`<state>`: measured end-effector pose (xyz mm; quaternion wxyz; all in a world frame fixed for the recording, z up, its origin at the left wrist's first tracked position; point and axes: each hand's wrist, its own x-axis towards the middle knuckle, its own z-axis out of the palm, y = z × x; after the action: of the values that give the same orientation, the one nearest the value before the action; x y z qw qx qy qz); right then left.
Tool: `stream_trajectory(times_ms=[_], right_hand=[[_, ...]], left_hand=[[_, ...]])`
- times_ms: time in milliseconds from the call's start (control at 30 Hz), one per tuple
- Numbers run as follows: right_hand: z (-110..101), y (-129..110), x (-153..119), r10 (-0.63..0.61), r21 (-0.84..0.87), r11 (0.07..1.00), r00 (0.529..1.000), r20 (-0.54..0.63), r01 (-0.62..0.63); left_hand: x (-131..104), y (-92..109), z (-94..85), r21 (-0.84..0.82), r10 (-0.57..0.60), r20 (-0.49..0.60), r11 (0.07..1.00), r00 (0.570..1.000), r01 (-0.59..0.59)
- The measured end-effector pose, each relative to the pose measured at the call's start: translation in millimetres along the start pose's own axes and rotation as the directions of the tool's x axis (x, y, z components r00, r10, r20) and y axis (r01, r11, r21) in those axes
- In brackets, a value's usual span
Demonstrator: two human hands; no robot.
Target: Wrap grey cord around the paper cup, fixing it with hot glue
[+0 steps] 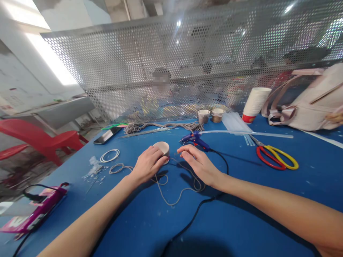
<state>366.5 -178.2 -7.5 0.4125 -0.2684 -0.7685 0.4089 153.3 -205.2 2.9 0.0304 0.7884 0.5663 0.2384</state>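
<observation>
My left hand (148, 162) is wrapped around the side of a small white paper cup (163, 146), which stands on the blue table with its mouth facing up. My right hand (200, 164) hovers to the right of the cup, its fingers loosely bent and apart, with nothing clear between them. Just behind that hand lies a blue hot glue gun (197, 139) with a long clear glue stick (246, 134) out of its back. Thin grey cord (173, 204) runs in loose loops below and between both hands; its end near the cup is partly hidden.
Red-and-yellow scissors (278, 157) lie at right, near stacked paper cups (255, 103) and a pale bag (313, 103). Two cord-wrapped cups (203, 117) stand at the back, by a mesh screen (128, 71). At left are a phone (107, 135), white rings (109, 155) and a purple power strip (40, 207).
</observation>
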Motion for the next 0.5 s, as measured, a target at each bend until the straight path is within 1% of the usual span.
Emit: stream_trajectory(times_ms=[133,233,333,433,500], right_hand=[[-9.0,-1.6,-4.8,0.019,-0.016,1.0,1.0,-0.014,-0.019],[-15.8,0.7,-11.5,0.06,-0.02,0.998,0.998,-0.03,-0.061],[-21.0,6.1,-19.4,0.107,-0.022,0.994,0.992,-0.064,-0.108],[-23.1,11.0,-25.8,0.124,-0.044,0.991,0.989,-0.083,-0.128],[-22.8,13.2,-28.8,0.116,-0.062,0.991,0.99,-0.077,-0.121]], left_hand=[[-2.2,-8.8,-2.9,-0.089,-0.014,-0.018,0.996,1.0,0.012],[-2.6,-13.1,-7.3,-0.129,-0.002,-0.072,0.992,0.997,-0.007],[-1.4,-11.8,-14.5,-0.127,-0.005,-0.192,0.992,0.981,-0.02],[-1.2,-4.3,-24.5,-0.108,-0.007,-0.342,0.994,0.94,-0.032],[-3.0,2.6,-31.1,-0.098,-0.025,-0.408,0.995,0.913,-0.016]])
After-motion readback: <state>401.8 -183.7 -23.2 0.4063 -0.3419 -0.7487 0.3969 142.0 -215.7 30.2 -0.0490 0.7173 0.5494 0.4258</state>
